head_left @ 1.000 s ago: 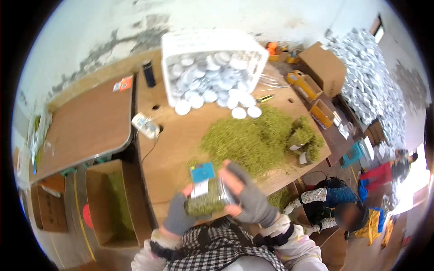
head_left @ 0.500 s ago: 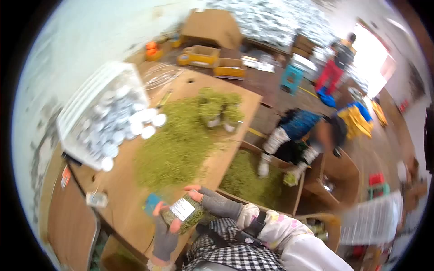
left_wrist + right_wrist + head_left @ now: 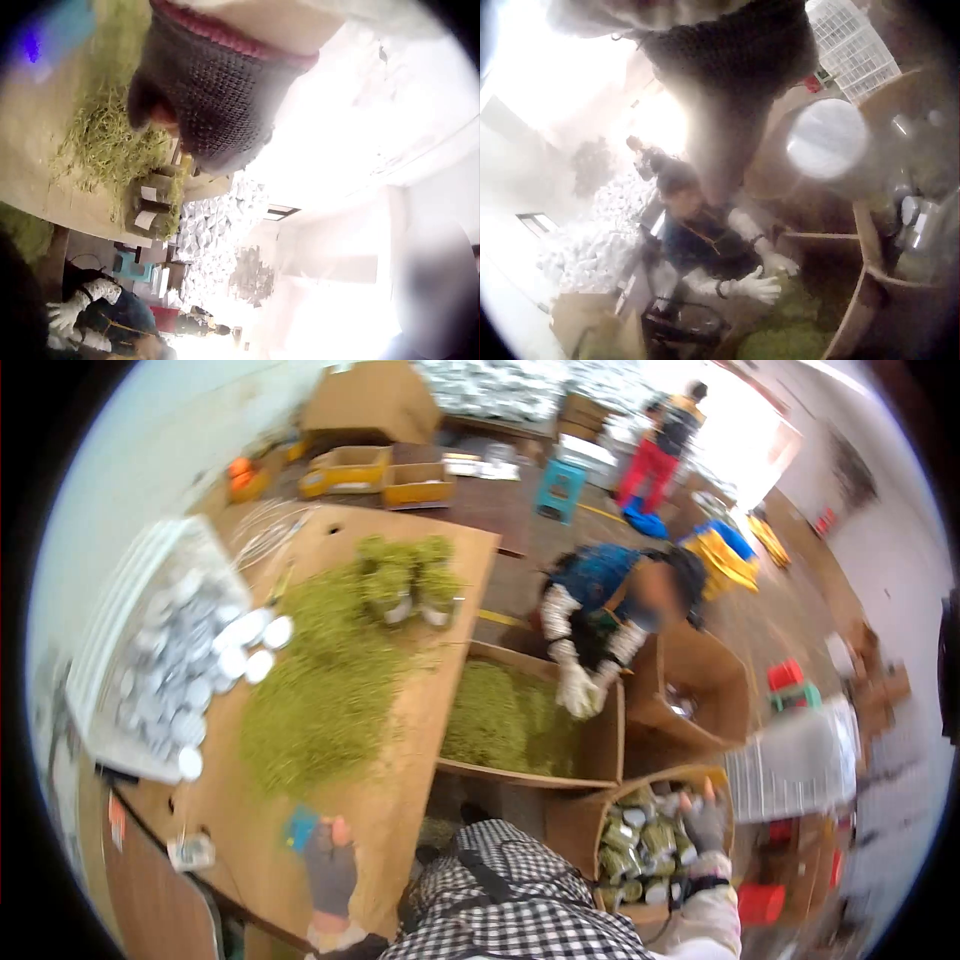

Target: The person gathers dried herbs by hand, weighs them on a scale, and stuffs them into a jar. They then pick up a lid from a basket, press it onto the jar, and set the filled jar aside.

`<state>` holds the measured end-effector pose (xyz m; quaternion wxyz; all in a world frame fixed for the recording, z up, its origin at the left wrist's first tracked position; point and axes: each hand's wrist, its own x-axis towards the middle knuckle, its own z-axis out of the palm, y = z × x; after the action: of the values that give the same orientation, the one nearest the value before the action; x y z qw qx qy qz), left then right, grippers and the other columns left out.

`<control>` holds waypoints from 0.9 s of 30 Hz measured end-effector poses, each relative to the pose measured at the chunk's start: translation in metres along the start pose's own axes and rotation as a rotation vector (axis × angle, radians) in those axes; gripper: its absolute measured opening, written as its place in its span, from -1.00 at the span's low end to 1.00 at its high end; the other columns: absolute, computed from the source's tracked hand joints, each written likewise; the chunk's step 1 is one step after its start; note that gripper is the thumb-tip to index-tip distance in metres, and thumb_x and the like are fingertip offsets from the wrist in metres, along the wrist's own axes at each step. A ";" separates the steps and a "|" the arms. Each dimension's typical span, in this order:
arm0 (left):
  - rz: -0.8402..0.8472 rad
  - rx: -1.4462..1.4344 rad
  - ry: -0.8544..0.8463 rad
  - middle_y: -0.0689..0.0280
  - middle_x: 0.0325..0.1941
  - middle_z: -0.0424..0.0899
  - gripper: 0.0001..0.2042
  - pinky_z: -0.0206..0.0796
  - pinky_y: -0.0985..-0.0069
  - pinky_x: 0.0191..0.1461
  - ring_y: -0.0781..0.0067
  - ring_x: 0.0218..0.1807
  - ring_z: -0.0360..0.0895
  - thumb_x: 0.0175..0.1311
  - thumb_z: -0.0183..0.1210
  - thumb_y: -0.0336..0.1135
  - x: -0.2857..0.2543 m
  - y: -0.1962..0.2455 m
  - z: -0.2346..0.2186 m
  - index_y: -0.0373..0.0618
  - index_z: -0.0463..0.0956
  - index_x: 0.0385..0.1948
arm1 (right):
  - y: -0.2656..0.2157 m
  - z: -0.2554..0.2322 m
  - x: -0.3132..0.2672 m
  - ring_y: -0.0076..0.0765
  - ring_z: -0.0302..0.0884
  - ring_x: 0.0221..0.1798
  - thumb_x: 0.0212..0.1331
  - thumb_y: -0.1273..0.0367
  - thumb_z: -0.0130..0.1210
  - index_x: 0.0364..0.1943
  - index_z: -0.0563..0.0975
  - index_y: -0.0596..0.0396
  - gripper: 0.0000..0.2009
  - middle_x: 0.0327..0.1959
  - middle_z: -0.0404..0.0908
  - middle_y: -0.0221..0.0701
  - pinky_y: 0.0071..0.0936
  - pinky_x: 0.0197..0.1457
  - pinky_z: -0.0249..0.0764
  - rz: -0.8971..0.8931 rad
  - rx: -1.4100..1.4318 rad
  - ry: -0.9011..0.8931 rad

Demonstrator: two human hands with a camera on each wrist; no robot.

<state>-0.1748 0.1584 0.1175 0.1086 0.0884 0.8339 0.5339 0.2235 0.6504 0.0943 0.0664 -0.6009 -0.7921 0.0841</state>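
My left hand (image 3: 330, 870), in a grey fingerless glove, is over the table's near end, close to a small blue block (image 3: 300, 827). Its fingers are loosely bent and hold nothing. My right hand (image 3: 704, 825) reaches over a carton (image 3: 728, 785) of filled jars (image 3: 655, 840). In the right wrist view, a jar with a round white lid (image 3: 829, 140) shows large beside the gloved right hand (image 3: 735, 67), which appears to hold it; the contact is blurred. A heap of dried green herb (image 3: 315, 700) covers much of the wooden table (image 3: 410, 720).
A white crate (image 3: 110, 650) of lids stands at the table's left. Open herb-filled jars (image 3: 395, 585) stand at the far edge. Another person (image 3: 610, 600) works over a herb-filled carton (image 3: 620, 745). White crates (image 3: 790, 760) stand at the right.
My view and body have turned right. The labelled jar has left my left hand; my right hand has swung right and back over the jar carton. The left hand stays by the blue block.
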 end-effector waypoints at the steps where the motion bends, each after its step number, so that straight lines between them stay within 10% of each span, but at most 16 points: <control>1: 0.081 0.094 0.095 0.31 -0.50 0.43 -0.68 0.26 0.36 -0.33 0.43 -0.40 0.42 0.54 0.08 -0.15 0.002 -0.005 0.001 -0.18 0.43 -0.42 | 0.002 0.003 0.004 0.34 0.12 0.53 0.15 -0.11 0.30 0.51 0.29 -0.13 -0.15 0.51 0.18 0.13 0.09 0.55 0.10 0.015 -0.119 -0.053; 7: -0.056 -0.025 0.338 0.23 -0.38 0.47 -0.69 0.28 0.30 -0.20 0.24 -0.34 0.42 0.52 0.11 -0.11 -0.016 -0.029 -0.024 -0.19 0.43 -0.32 | -0.114 0.057 0.028 0.15 0.37 0.39 0.11 0.03 0.35 0.34 0.44 0.05 -0.28 0.31 0.46 -0.04 -0.05 0.44 0.32 -0.461 -0.042 -0.236; 12: -0.036 0.282 0.519 0.08 -0.03 0.41 -0.56 0.29 0.29 0.04 0.21 -0.05 0.39 0.43 0.21 -0.02 -0.040 -0.051 -0.040 -0.25 0.42 0.03 | -0.291 0.086 0.050 0.23 0.36 0.37 0.08 0.12 0.42 0.52 0.17 0.07 -0.07 0.34 0.36 0.09 -0.08 0.44 0.30 -0.780 0.177 -0.321; 21: -0.193 0.660 0.634 -0.16 0.22 0.30 -0.38 0.27 -0.01 0.29 -0.27 0.24 0.34 0.24 0.37 -0.09 -0.098 -0.053 -0.036 -0.18 0.32 0.24 | -0.536 0.171 0.135 0.34 0.13 0.49 -0.14 0.06 0.58 0.57 -0.04 0.09 0.23 0.47 0.04 0.18 -0.05 0.54 0.20 -0.896 0.443 -0.078; 27: -0.373 0.621 0.661 -0.13 0.17 0.33 -0.39 0.29 0.05 0.26 -0.22 0.19 0.36 0.23 0.34 -0.12 -0.102 -0.040 -0.007 -0.21 0.34 0.24 | -0.605 0.174 0.144 0.38 0.31 0.42 -0.21 0.06 0.57 0.47 0.34 -0.17 0.00 0.44 0.20 0.25 -0.04 0.44 0.37 -1.043 0.240 -0.156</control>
<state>-0.0799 0.1094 0.0927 -0.0997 -0.2086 0.9452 0.2307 -0.4199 0.6204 0.0541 0.1087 -0.1081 -0.9727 0.1741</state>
